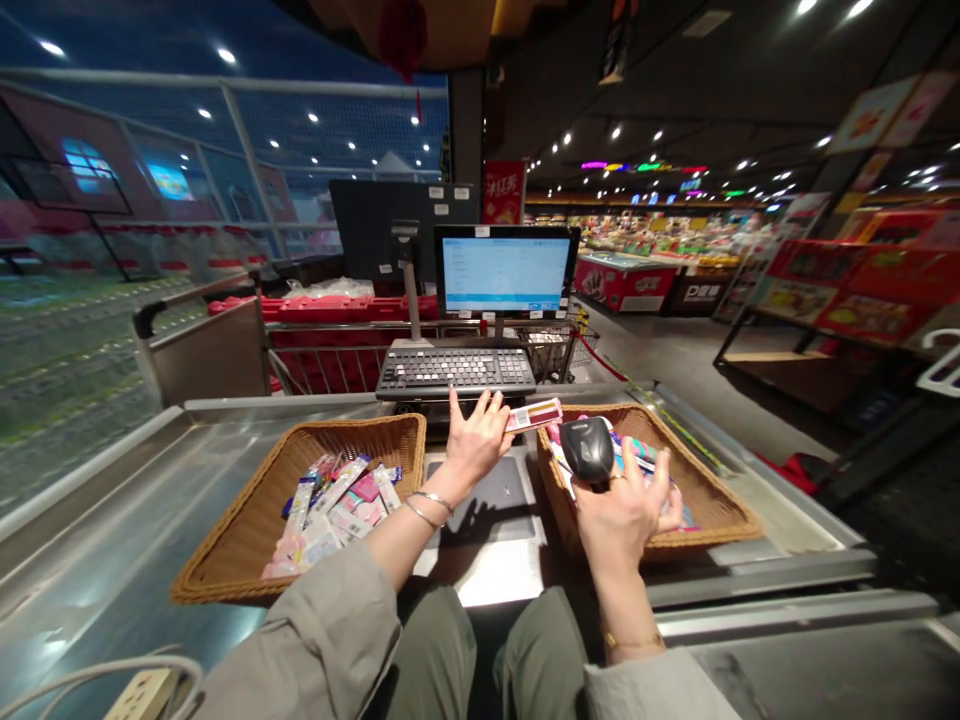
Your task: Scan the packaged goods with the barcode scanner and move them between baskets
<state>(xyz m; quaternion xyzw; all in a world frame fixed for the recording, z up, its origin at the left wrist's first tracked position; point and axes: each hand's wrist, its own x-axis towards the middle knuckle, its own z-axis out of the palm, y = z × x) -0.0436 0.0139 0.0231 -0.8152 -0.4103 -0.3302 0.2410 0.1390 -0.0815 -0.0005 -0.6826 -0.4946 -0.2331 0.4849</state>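
Observation:
My left hand (pixel 477 440) holds a flat boxed item (pixel 534 414) with a barcode, just in front of the black keyboard (pixel 455 368). Over the right wicker basket (pixel 716 505), my right hand (pixel 621 505) grips a black handheld scanner (pixel 587 449), its head tilted toward the boxed item. Beneath that hand lie colourful packages, partly hidden. The left wicker basket (pixel 225 535) contains several small packaged items (pixel 337 505) with barcodes and pink and white wrapping.
A lit monitor (pixel 506 272) stands behind the keyboard. The metal counter (pixel 97 560) runs beneath both baskets. A power strip (pixel 142 695) with cables lies at the lower left. Shopping carts and store shelves stand beyond.

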